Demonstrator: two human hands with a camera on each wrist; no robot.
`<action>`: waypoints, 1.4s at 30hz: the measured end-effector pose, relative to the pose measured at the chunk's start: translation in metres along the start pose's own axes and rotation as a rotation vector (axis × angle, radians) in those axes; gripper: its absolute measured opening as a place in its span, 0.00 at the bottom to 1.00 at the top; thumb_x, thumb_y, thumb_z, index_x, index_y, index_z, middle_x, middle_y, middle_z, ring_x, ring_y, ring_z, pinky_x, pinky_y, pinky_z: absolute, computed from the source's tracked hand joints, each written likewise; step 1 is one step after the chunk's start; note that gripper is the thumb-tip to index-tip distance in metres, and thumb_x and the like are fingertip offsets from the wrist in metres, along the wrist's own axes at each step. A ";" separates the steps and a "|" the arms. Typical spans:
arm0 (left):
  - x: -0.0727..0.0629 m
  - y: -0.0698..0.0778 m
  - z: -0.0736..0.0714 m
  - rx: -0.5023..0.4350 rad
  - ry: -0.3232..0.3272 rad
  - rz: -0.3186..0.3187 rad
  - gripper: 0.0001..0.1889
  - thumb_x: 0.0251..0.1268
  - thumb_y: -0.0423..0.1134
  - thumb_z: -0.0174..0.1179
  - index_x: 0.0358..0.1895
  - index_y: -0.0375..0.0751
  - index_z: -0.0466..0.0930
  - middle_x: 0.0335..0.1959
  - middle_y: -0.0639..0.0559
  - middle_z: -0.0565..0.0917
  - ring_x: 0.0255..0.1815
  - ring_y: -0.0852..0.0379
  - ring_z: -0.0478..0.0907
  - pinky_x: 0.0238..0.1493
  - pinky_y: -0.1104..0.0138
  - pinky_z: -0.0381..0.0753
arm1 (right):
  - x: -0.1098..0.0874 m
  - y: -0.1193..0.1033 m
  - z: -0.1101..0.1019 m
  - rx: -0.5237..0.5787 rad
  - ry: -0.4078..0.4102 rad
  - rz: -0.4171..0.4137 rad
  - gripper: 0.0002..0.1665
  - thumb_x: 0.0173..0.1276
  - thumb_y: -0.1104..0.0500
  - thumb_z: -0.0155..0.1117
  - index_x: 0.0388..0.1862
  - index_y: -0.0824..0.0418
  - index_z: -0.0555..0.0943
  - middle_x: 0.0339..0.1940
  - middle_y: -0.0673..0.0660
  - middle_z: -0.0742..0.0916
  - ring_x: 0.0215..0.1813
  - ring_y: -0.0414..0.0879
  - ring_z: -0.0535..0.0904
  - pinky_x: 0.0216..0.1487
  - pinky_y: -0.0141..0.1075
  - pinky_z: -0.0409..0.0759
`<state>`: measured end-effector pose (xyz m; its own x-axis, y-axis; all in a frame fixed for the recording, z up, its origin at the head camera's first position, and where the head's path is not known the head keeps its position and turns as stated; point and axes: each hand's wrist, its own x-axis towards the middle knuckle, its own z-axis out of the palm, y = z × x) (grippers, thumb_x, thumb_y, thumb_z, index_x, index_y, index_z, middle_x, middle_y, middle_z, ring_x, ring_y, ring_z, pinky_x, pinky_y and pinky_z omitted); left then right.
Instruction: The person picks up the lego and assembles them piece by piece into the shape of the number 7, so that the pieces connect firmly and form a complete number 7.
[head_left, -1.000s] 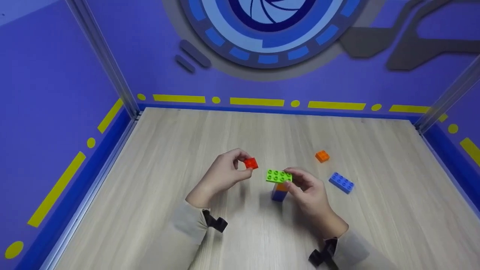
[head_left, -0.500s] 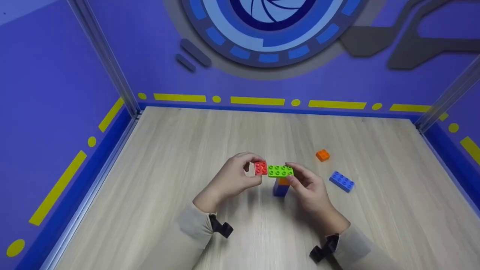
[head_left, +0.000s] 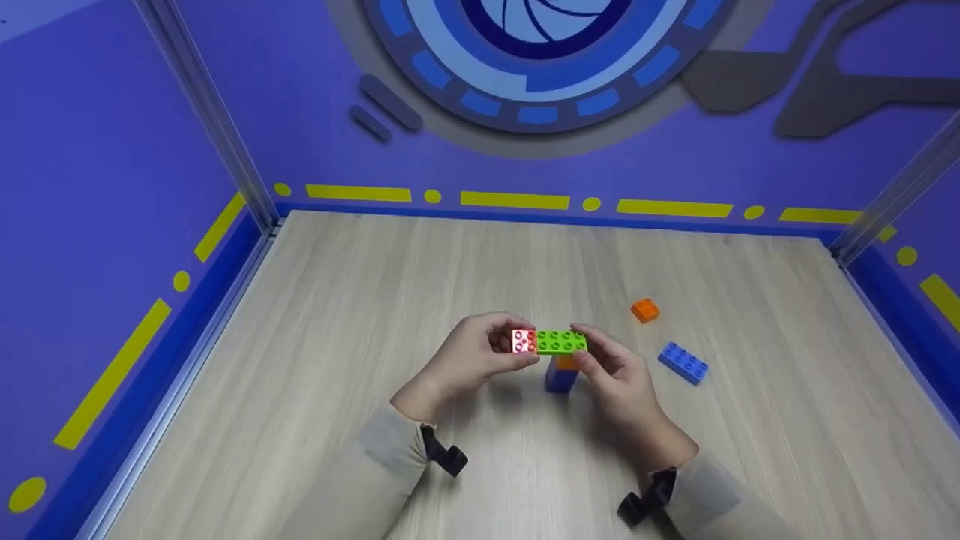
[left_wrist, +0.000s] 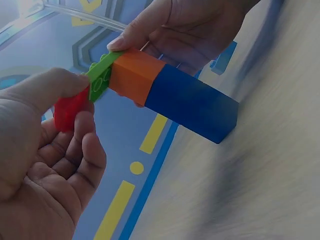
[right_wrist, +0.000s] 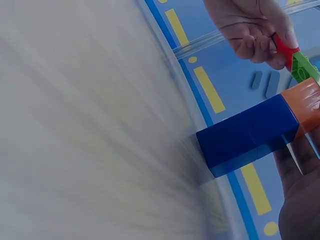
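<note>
Between the thumb and fingers of my left hand (head_left: 466, 351) is a red 2x2 toy brick (head_left: 523, 340). It sits right at the left end of a green 2x4 building plate (head_left: 560, 342). My right hand (head_left: 619, 386) pinches that plate near its right end. Under the plate is a column: an orange brick (left_wrist: 134, 76) on top and a dark blue section (left_wrist: 192, 102) below. In the left wrist view the green plate juts out past the orange brick, toward the red one. The right wrist view shows a seam across the blue section (right_wrist: 250, 137).
A loose orange 2x2 brick (head_left: 645, 310) lies on the wooden table (head_left: 360, 300), back and right of the hands. Nearer, also on the right, lies a blue 2x4 brick (head_left: 683, 364). Purple-blue panels (head_left: 525, 176) with metal corner posts (head_left: 214, 120) enclose the back and sides.
My left hand has carried the red brick right, up to the green plate's left end, and levelled it. The green plate has turned slightly straighter; the right hand has barely moved.
</note>
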<state>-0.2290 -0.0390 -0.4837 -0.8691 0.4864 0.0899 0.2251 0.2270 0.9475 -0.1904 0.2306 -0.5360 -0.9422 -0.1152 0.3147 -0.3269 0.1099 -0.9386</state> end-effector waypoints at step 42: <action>0.005 -0.005 0.010 -0.108 0.021 -0.027 0.18 0.73 0.39 0.78 0.63 0.42 0.91 0.52 0.50 0.93 0.46 0.61 0.86 0.47 0.75 0.86 | -0.004 -0.005 -0.122 -0.422 0.423 0.022 0.20 0.77 0.69 0.75 0.65 0.67 0.89 0.52 0.41 0.90 0.52 0.31 0.86 0.56 0.16 0.81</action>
<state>-0.2300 -0.0288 -0.4916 -0.8833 0.4636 0.0690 0.1535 0.1471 0.9771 -0.1940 0.3507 -0.5156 -0.8682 0.2852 0.4060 -0.2263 0.5007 -0.8355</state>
